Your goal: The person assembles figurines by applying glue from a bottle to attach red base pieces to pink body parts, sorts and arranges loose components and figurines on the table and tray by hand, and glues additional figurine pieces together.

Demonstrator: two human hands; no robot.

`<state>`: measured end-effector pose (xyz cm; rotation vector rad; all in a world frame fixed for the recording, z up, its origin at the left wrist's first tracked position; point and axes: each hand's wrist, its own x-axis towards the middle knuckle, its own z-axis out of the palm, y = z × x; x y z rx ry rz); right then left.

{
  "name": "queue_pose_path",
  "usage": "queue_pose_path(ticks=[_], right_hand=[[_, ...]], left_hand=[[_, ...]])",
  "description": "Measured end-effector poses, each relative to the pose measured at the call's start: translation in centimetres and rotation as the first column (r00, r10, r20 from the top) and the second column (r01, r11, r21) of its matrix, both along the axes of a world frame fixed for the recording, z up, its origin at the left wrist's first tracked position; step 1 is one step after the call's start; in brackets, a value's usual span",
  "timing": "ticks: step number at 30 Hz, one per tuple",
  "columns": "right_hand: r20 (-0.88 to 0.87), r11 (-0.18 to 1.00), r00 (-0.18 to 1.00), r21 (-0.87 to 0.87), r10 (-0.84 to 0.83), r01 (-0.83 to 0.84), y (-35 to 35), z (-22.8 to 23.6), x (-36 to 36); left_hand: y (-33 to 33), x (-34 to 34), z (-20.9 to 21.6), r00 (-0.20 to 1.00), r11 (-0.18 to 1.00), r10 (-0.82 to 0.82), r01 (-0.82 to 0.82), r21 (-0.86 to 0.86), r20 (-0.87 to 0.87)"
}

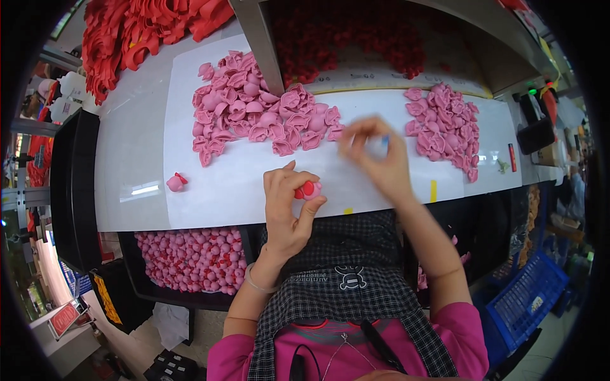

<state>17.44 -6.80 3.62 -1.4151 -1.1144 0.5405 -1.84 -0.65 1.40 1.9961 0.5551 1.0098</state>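
Observation:
My left hand (pixel 286 200) is closed around a small rounded pink-and-red moulded piece (pixel 309 190), held between thumb and fingers just above the front of the white work sheet (pixel 241 184). To its right, my right hand (pixel 378 155) is raised over the sheet with its fingers bent, smeared by motion. A bit of blue (pixel 385 142) shows at its fingers; what it is, I cannot make out. Beyond my hands lies a large heap of pink shell-like pieces (pixel 254 111). A single pink-and-red piece (pixel 176 183) rests on the sheet at the left.
A second pink heap (pixel 443 127) lies right, beside a red stick-like object (pixel 512 157). Red strips (pixel 136 38) pile up far left. Below the table edge, a black bin (pixel 184 297) holds many pink-and-red pieces. A metal post (pixel 260 47) and overhead shelf stand behind; a blue crate (pixel 527 301) is lower right.

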Motion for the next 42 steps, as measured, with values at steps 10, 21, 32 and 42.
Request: queue_pose_path(ticks=[10, 21, 32, 42], right_hand=[[0.79, 0.91, 0.608, -0.192, -0.079, 0.368, 11.7, -1.2, 8.7], [0.332, 0.752, 0.858, -0.653, 0.392, -0.091, -0.8, 2.5, 6.6], [0.665, 0.974, 0.746, -0.147, -0.033, 0.175, -3.4, -1.3, 3.4], [0.587, 0.971, 0.808, -0.168, -0.042, 0.173, -3.7, -0.9, 3.0]], left_hand=[[0.1, -0.8, 0.1, 0.997, 0.997, 0.05, -0.047, -0.061, 0.051], [0.9, -1.5, -0.9, 0.99, 0.999, -0.036, 0.036, -0.001, 0.133], [0.5, -1.2, -0.5, 0.973, 0.985, -0.035, 0.072, -0.159, 0.227], [2.7, -5.0, 0.2, 0.939, 0.946, 0.308, -0.284, 0.155, -0.155]])
